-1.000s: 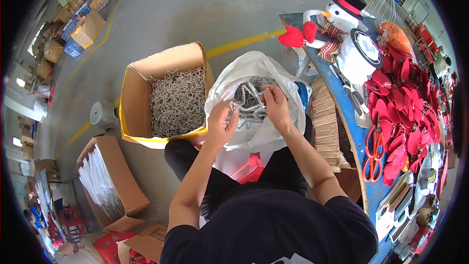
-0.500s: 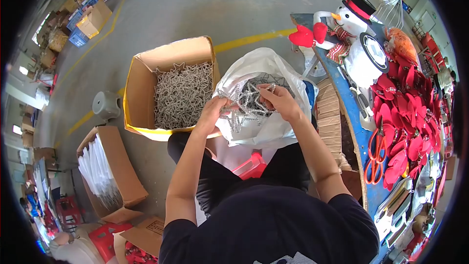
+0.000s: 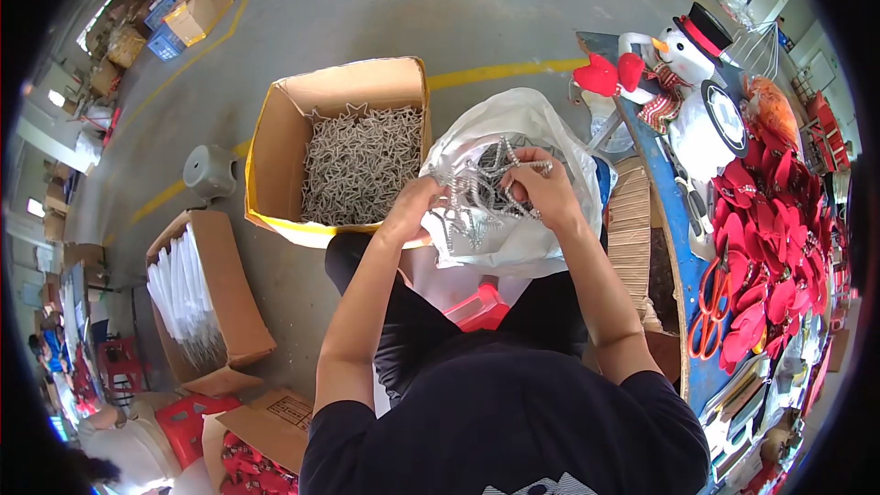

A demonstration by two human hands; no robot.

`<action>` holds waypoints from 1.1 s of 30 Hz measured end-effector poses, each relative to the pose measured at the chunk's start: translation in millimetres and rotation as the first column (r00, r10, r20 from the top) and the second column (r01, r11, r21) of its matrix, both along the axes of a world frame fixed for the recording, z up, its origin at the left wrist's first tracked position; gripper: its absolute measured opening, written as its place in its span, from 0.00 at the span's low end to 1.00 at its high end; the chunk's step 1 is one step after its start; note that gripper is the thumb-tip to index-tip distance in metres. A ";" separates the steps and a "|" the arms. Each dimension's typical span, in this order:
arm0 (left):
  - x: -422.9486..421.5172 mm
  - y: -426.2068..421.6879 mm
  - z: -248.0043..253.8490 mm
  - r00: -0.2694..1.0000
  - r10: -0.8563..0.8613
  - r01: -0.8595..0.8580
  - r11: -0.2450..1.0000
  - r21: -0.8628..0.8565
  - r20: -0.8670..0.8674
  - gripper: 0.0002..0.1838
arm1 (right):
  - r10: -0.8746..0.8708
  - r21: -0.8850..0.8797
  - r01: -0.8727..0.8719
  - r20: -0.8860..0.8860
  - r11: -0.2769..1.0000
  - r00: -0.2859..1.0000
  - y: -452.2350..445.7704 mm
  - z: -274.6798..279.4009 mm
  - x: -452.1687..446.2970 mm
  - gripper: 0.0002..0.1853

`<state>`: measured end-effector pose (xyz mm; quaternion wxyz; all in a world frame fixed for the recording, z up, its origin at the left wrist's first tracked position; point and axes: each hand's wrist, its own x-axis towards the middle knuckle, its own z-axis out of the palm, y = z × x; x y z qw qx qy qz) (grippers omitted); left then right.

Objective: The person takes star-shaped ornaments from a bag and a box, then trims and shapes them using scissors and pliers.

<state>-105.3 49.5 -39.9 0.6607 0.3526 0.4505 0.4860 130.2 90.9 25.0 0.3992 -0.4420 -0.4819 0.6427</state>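
A white plastic bag (image 3: 513, 255) stands open at my knees, with silver wire-like stars inside. Over its left side, my left hand (image 3: 414, 208) is closed on a bunch of silver stars (image 3: 466, 209) that hang into the opening. My right hand (image 3: 548, 191) pinches a silver star (image 3: 502, 158) above the bag's middle, its fingertips partly hidden by tangled stars. To the left of the bag, an open cardboard box (image 3: 339, 82) is filled with a heap of similar stars (image 3: 359, 165).
At right, a blue table (image 3: 676, 229) carries a snowman figure (image 3: 687, 55), red fabric pieces (image 3: 765, 247) and orange-handled scissors (image 3: 710, 312). On the left are a grey stool (image 3: 210, 172) and a carton (image 3: 223, 289) of white bundles. A red stool (image 3: 478, 308) shows between my legs.
My right hand has drawn slightly away from my left, lifting a star out from the bunch. The whole view has shifted a little to the right.
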 end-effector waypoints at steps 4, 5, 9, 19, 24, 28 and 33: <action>8.2 -12.6 29.9 0.975 0.035 -0.055 0.995 0.085 0.219 0.19 | -0.037 -0.204 -0.005 -0.197 0.979 0.980 10.2 -8.1 -2.4 0.12; 7.0 -10.1 23.5 0.938 0.022 -0.041 0.998 0.048 0.346 0.19 | -0.042 -0.271 -0.039 -0.287 0.962 0.957 13.6 -15.0 -3.0 0.12; 1.4 -7.6 19.6 0.827 0.014 -0.001 1.000 -0.025 0.561 0.16 | -0.112 -0.283 0.029 -0.281 0.959 0.953 7.4 -25.6 -11.9 0.12; -6.4 -13.5 28.9 0.955 -0.035 0.072 0.991 -0.116 0.296 0.15 | 0.117 -0.140 -0.112 0.030 0.984 0.993 9.4 -8.2 -5.0 0.11; -14.2 -15.3 49.2 0.952 0.073 -0.054 0.996 0.069 -0.298 0.13 | -0.013 0.124 -0.024 0.291 0.992 0.957 9.6 2.6 -1.4 0.15; -16.0 -10.4 46.6 0.953 0.085 -0.058 0.993 0.101 -0.292 0.15 | -0.035 0.104 0.012 0.231 0.995 0.972 5.4 15.1 -4.2 0.15; -29.1 -4.6 35.3 0.983 0.117 -0.103 0.990 -0.097 0.142 0.16 | 0.114 -0.097 -0.111 0.025 0.989 0.993 23.8 -9.7 1.2 0.15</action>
